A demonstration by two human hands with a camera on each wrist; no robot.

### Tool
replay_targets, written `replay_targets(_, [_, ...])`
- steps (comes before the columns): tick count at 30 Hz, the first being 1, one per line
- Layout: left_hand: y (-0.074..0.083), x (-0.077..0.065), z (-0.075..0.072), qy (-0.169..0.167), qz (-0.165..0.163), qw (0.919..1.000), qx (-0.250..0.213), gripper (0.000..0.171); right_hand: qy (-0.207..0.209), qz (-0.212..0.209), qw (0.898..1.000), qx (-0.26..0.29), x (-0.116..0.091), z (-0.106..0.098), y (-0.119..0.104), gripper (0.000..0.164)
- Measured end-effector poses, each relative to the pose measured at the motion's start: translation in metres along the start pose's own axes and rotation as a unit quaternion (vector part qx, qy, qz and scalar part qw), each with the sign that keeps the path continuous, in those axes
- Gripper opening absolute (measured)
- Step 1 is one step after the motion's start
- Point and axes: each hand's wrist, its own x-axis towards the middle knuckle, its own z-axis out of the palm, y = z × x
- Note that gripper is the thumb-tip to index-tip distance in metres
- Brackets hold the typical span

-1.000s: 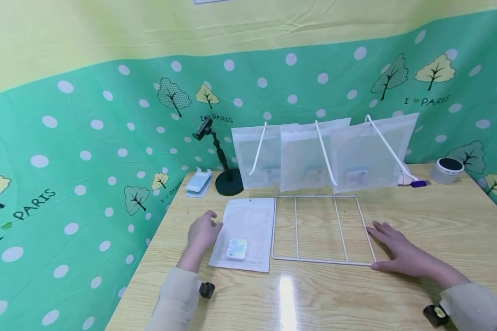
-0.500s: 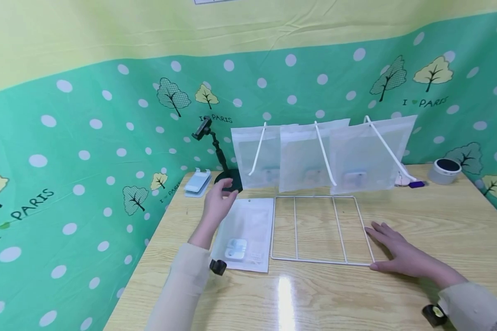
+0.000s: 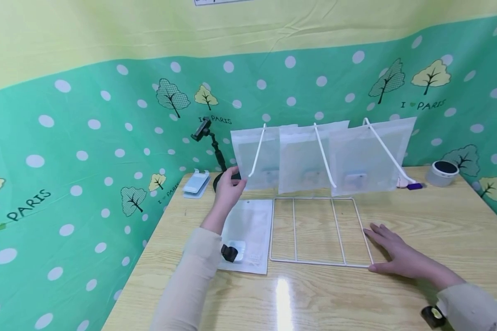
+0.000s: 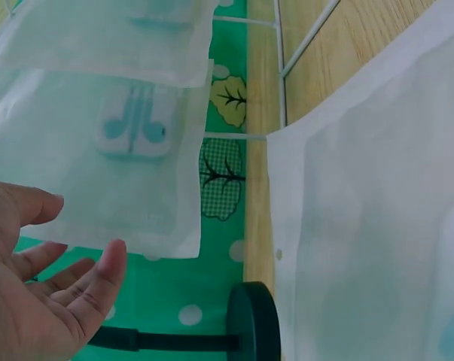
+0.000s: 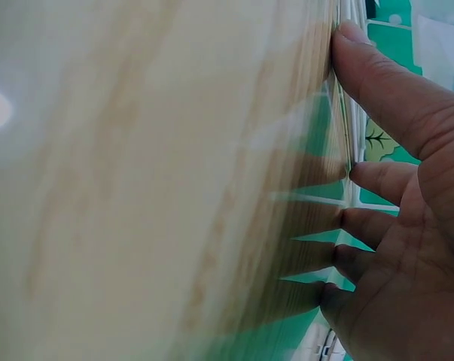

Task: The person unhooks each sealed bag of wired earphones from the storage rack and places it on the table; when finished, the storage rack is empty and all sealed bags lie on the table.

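My left hand [image 3: 228, 191] is raised at the lower left edge of the leftmost hanging bag [image 3: 252, 154]. In the left wrist view its thumb and bent fingers stand apart beside that translucent bag [image 4: 166, 203], with nothing between them. White earphones [image 4: 136, 124] in a clear case show through the bag. On the table below lies another white bag [image 3: 252, 220] with a similar case [image 3: 240, 252] inside, partly covered by my wrist camera. My right hand [image 3: 399, 253] rests at the right side of the white wire rack base [image 3: 323, 264], fingers spread, thumb at its front corner.
Two more bags [image 3: 302, 161] [image 3: 370, 156] hang from the rack's white hooks [image 3: 325, 158]. At the back left stand a black phone stand [image 3: 218, 154] and a light blue folding holder [image 3: 196, 183]. A white round speaker-like object [image 3: 442, 174] and a purple item [image 3: 415, 186] are back right.
My left hand has moved up and to the right, from beside the lying bag to the leftmost hanging bag. The right hand has stayed at the rack base.
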Motion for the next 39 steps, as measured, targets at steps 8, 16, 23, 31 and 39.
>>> replay_targets(8, [0.000, 0.005, 0.009, 0.005, -0.013, 0.9998, -0.011, 0.018, 0.001, 0.000, 1.000, 0.000, 0.000, 0.000, -0.002, 0.097])
replay_targets(16, [-0.006, 0.007, 0.012, 0.016, -0.002, 0.9983, -0.057, 0.019, -0.001, 0.002, 1.000, 0.007, 0.000, 0.000, -0.003, 0.097])
replay_targets(23, [-0.012, 0.006, 0.009, 0.043, 0.028, 0.9923, -0.113, 0.021, -0.002, 0.007, 1.000, 0.003, 0.000, 0.000, -0.003, 0.097])
replay_targets(31, [-0.012, 0.001, 0.005, 0.066, 0.046, 0.9900, -0.115, 0.019, -0.002, 0.005, 1.000, 0.006, -0.001, 0.000, -0.002, 0.096])
replay_targets(39, [-0.011, -0.008, -0.001, 0.065, 0.064, 0.9891, -0.115, 0.018, -0.002, 0.010, 1.000, 0.000, 0.000, 0.000, -0.002, 0.097])
